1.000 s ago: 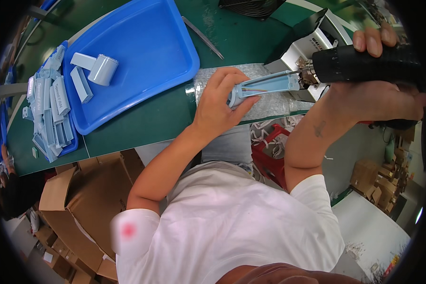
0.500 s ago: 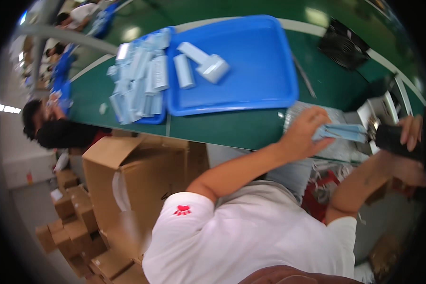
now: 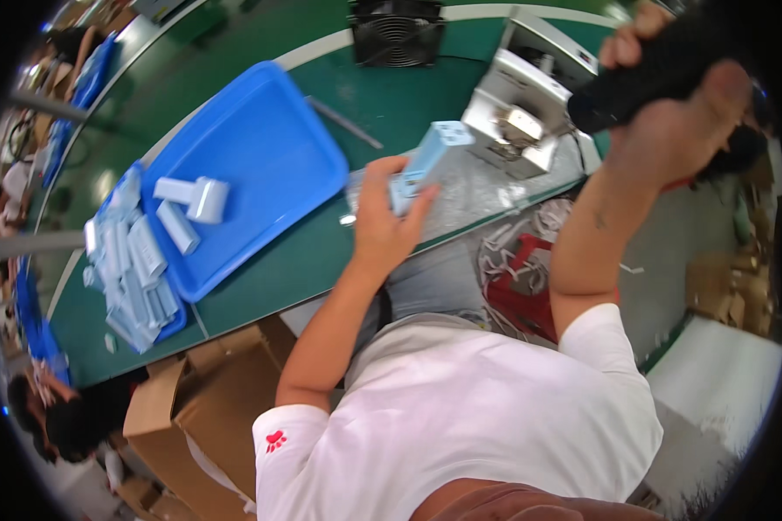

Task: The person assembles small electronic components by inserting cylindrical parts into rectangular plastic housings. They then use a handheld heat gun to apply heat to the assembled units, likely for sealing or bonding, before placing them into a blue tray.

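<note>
My left hand (image 3: 382, 217) is closed around a light-blue plastic housing (image 3: 438, 152), a slim box shape tilted upward, with holes in its end face. It is above a sheet of clear bubble wrap (image 3: 487, 187) on the green bench. At the upper right, my right hand (image 3: 682, 117) grips a thick black handheld tool (image 3: 643, 74) whose far end fades into the dark rim. The tool and the housing are apart. Between them stands an open metal fixture (image 3: 526, 122) with a shiny metal part inside.
Left of my hands lies a blue tray (image 3: 261, 165) with a few white and pale-blue parts (image 3: 195, 200). Another tray holds piled light-blue housings (image 3: 135, 269). A grey rod (image 3: 346, 122), a black fan (image 3: 397, 33), a cardboard box (image 3: 226, 399) and a red stool (image 3: 526, 286) are nearby.
My view has turned rightward, so the trays appear farther left. The black tool has moved up and away from the housing. My left hand now holds the housing more upright.
</note>
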`<state>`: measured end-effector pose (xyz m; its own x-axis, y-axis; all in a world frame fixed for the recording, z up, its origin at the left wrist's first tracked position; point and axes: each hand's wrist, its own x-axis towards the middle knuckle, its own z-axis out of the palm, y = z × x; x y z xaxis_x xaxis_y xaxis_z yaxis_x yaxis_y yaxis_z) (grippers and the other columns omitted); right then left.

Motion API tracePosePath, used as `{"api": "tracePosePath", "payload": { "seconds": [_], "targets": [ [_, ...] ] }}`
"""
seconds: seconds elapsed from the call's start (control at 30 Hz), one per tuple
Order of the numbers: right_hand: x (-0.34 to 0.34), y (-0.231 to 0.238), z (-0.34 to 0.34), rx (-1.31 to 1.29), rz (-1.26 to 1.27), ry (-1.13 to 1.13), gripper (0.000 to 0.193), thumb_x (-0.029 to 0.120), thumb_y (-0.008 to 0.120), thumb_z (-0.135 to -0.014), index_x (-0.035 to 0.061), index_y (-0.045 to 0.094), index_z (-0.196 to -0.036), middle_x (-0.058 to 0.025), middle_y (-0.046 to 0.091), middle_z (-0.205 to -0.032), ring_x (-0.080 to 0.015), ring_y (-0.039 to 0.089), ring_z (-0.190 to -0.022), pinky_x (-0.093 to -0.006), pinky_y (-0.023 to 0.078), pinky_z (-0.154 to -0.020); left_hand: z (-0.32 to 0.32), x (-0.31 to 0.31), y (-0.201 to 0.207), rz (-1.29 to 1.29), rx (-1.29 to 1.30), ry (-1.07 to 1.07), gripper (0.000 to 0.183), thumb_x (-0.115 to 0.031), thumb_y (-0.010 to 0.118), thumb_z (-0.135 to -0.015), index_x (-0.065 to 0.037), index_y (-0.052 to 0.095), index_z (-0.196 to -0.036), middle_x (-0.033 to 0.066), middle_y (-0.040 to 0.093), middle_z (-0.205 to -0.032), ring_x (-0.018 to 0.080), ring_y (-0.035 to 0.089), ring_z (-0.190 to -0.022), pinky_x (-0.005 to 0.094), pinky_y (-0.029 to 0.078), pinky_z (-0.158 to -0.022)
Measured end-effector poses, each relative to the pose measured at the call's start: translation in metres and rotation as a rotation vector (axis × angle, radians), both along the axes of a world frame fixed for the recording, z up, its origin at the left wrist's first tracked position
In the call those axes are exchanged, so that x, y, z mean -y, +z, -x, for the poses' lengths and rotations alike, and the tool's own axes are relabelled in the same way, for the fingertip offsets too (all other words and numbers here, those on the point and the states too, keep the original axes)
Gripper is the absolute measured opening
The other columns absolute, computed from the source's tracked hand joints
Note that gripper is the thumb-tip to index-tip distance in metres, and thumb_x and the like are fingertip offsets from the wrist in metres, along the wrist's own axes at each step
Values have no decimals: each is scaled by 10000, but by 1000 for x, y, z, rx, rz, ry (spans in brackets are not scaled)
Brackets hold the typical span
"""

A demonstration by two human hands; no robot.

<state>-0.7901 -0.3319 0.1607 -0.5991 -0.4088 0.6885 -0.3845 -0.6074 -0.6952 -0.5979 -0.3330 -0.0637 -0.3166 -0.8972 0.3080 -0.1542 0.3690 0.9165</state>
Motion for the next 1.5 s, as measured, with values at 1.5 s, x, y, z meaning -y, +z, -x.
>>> {"api": "tracePosePath", "payload": {
  "seconds": [1.5],
  "targets": [
    [12, -35, 41, 141, -11, 634, 726, 697, 436, -903, 48, 555, -1205, -160, 523, -971, -186, 507, -734, -312, 438, -641, -1, 2, 0, 244, -52, -41, 435, -29, 827, -787, -20, 593, -1155, 153, 621, -1136, 314, 635, -1005, 372, 512, -870]
  ]
}}
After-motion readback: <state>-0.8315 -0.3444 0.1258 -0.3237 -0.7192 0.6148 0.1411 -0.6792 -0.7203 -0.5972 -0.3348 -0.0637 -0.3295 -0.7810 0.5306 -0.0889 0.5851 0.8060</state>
